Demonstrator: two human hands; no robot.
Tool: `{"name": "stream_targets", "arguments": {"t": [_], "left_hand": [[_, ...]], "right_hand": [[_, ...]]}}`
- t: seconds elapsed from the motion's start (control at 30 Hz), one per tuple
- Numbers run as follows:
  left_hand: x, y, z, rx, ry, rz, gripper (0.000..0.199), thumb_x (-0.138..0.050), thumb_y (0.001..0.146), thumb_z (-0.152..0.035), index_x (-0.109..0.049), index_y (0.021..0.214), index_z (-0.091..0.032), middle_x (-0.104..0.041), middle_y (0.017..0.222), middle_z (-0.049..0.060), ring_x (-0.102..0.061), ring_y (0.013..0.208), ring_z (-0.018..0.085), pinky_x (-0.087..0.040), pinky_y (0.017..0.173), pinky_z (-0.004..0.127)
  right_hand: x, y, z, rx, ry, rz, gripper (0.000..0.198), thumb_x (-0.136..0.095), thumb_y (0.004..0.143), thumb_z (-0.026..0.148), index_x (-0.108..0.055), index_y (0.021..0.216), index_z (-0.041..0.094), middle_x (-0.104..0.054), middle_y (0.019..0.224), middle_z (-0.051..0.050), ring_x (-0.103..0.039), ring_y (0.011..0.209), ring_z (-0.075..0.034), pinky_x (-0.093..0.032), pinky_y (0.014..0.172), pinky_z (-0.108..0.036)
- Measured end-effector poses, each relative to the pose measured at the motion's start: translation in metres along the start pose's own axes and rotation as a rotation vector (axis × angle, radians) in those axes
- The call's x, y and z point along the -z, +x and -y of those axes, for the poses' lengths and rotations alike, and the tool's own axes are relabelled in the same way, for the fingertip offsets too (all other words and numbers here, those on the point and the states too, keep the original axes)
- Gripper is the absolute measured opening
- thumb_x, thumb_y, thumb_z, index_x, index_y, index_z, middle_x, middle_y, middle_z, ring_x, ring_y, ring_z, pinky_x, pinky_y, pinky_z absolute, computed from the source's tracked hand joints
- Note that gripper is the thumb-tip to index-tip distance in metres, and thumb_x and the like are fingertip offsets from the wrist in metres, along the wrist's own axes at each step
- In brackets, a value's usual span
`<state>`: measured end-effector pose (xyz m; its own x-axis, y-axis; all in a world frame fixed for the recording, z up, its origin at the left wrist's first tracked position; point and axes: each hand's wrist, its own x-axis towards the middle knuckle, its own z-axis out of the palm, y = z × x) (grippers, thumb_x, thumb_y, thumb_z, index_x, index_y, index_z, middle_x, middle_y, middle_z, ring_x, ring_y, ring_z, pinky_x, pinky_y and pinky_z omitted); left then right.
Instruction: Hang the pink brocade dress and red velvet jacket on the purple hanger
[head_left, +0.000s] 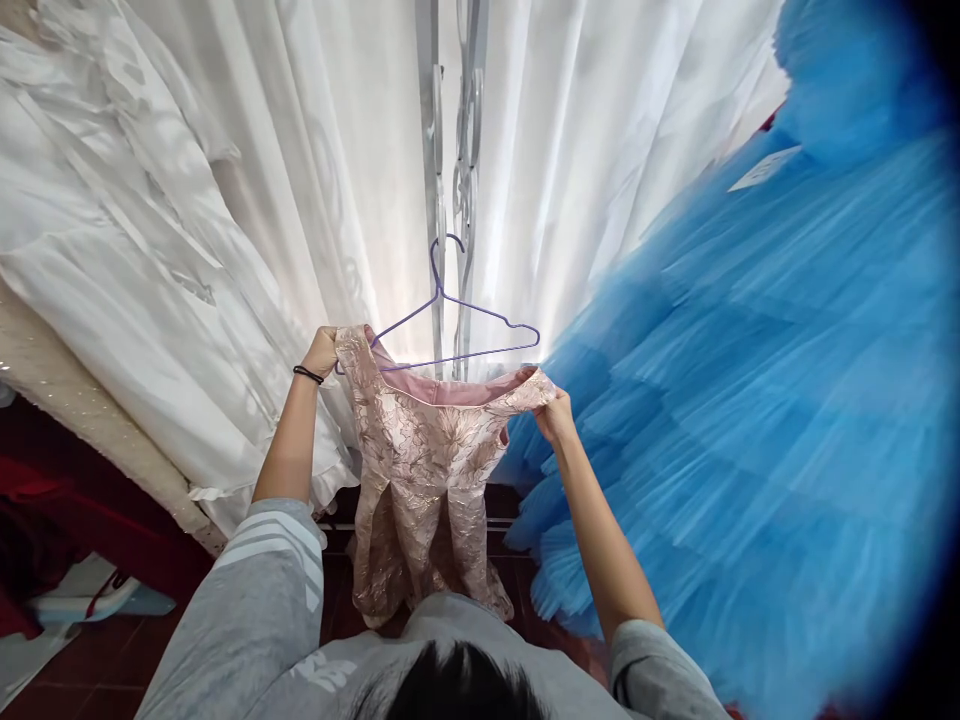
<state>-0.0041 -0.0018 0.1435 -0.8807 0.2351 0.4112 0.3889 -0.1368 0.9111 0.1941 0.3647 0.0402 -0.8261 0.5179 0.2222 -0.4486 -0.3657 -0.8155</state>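
In the head view, a small pink brocade dress hangs held up in front of the person, its neckline stretched wide between both hands. The left hand grips the dress's left shoulder, fingers curled shut around the fabric, a dark band on that wrist. The right hand pinches the dress's right shoulder, fingers closed on the cloth's edge.

A purple wire hanger sits just above the dress's neckline, its left end tucked at the dress's left shoulder beside the left hand, its right end bare and clear of the fabric. Behind the dress hang white curtains and a pale metal stand. Left of the dress lies a white gown; right of it billows a blue tulle gown.
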Motion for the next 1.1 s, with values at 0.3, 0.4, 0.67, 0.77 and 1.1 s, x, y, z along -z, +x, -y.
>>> {"name": "stream_targets", "arguments": {"t": [0.3,0.4,0.67,0.77,1.1], "left_hand": [[-0.032,-0.009,-0.035,0.212,0.367,0.263,0.042,-0.086,0.044,-0.046,-0.062,0.052,-0.012,-0.058,0.05,0.001,-0.055,0.051,0.013,-0.046,0.05,0.024],[-0.041,-0.016,-0.04,0.266,0.417,0.28,0.038,-0.081,0.047,-0.044,-0.059,0.051,-0.013,-0.057,0.05,0.001,-0.054,0.05,0.011,-0.048,0.051,0.022],[-0.047,-0.017,-0.039,0.252,0.432,0.283,0.024,-0.07,0.052,-0.035,-0.062,0.054,-0.013,-0.063,0.055,0.004,-0.061,0.055,0.014,-0.053,0.054,0.024],[-0.047,-0.017,-0.036,0.238,0.439,0.264,0.02,-0.067,0.054,-0.032,-0.061,0.052,-0.013,-0.063,0.053,0.004,-0.062,0.052,0.014,-0.051,0.05,0.022],[-0.049,-0.019,-0.04,0.213,0.548,0.206,0.016,-0.058,0.064,-0.016,-0.057,0.049,-0.013,-0.055,0.041,0.002,-0.056,0.04,0.012,-0.044,0.045,0.02]], "right_hand": [[0.041,0.035,0.037,-0.043,-0.145,0.051,0.045,-0.09,0.057,0.036,-0.077,0.096,0.018,-0.078,0.102,-0.009,-0.074,0.097,-0.022,-0.062,0.084,-0.027],[0.046,0.055,0.045,-0.006,-0.154,0.068,0.05,-0.093,0.052,0.039,-0.077,0.095,0.019,-0.078,0.102,-0.008,-0.074,0.1,-0.022,-0.06,0.089,-0.027],[0.036,0.118,0.059,0.037,-0.29,0.185,0.049,-0.094,0.042,0.039,-0.074,0.082,0.018,-0.078,0.083,-0.007,-0.073,0.084,-0.022,-0.06,0.083,-0.033],[0.029,0.134,0.059,0.057,-0.276,0.193,0.047,-0.092,0.041,0.036,-0.073,0.079,0.018,-0.077,0.078,-0.006,-0.073,0.085,-0.023,-0.059,0.084,-0.036],[0.017,0.129,0.062,0.256,-0.101,0.198,0.037,-0.074,0.058,0.043,-0.075,0.088,0.022,-0.077,0.102,-0.006,-0.069,0.111,-0.024,-0.052,0.107,-0.037]]}}
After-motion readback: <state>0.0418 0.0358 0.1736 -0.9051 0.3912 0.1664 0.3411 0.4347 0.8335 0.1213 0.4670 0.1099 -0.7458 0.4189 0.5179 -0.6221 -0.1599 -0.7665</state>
